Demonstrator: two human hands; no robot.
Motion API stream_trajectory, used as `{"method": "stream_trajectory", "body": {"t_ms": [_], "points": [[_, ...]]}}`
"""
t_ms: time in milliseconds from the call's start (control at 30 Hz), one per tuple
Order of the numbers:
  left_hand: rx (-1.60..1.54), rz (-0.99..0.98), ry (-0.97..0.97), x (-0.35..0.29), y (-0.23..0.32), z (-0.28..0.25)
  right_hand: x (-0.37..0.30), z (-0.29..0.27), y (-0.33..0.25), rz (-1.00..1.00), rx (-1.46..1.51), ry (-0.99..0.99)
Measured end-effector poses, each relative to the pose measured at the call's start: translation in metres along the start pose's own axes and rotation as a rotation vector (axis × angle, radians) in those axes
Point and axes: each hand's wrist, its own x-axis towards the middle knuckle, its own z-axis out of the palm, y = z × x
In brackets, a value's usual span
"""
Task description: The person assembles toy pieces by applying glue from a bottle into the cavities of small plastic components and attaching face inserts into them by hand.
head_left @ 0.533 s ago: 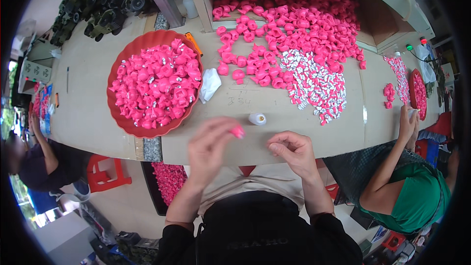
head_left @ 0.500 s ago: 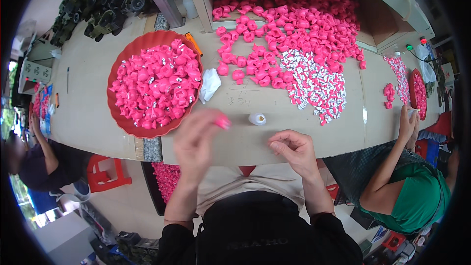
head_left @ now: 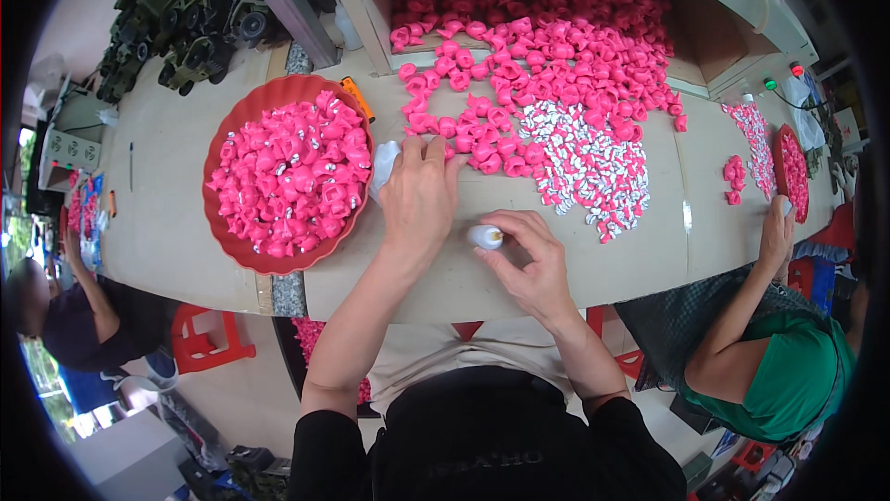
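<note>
the left hand (head_left: 422,190) stretches flat and open-fingered to the loose pink pieces (head_left: 482,130), holding nothing i can see; the right hand (head_left: 533,265) pinches a small white bottle (head_left: 485,237) upright on the table (head_left: 167,223), steadying it.

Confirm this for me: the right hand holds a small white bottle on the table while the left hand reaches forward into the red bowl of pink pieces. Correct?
Not quite. In the head view the left hand reaches to the loose pink pieces on the table, beside the red bowl, not into it. The right hand does hold the small white bottle.

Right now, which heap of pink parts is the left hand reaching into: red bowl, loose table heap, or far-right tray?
The loose table heap: the left hand rests at its near edge, beside the red bowl.
</note>
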Motion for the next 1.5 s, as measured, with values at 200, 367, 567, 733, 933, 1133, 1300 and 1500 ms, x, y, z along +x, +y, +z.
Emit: {"method": "stream_trajectory", "body": {"t_ms": [200, 367, 567, 733, 933, 1133, 1300, 1500], "points": [[-0.304, 0.043, -0.156, -0.032, -0.005, -0.006, -0.021, -0.020, -0.005, 0.208, 0.272, 0.080], [-0.871, -0.245, -0.257, -0.079, -0.003, -0.021, -0.034, -0.035, -0.009, 0.092, 0.169, 0.124], [-1.015, -0.316, -0.351, -0.096, -0.002, -0.028, -0.034, -0.041, -0.020, -0.047, 0.012, 0.029], [-1.020, -0.346, -0.352, -0.100, -0.005, -0.026, -0.033, -0.036, -0.022, -0.056, 0.016, -0.001], [-1.050, -0.316, -0.338, -0.101, -0.006, -0.024, -0.034, -0.035, -0.022, 0.010, 0.028, 0.004], [-1.058, -0.326, -0.361, -0.100, -0.004, -0.024, -0.032, -0.035, -0.024, 0.025, 0.025, 0.001], [-1.066, -0.329, -0.273, -0.100, -0.002, -0.022, -0.031, -0.036, -0.027, 0.020, 0.015, -0.008], [-1.091, -0.339, -0.240, -0.102, -0.002, -0.019, -0.030, -0.039, -0.029, 0.043, -0.013, -0.005]]}}
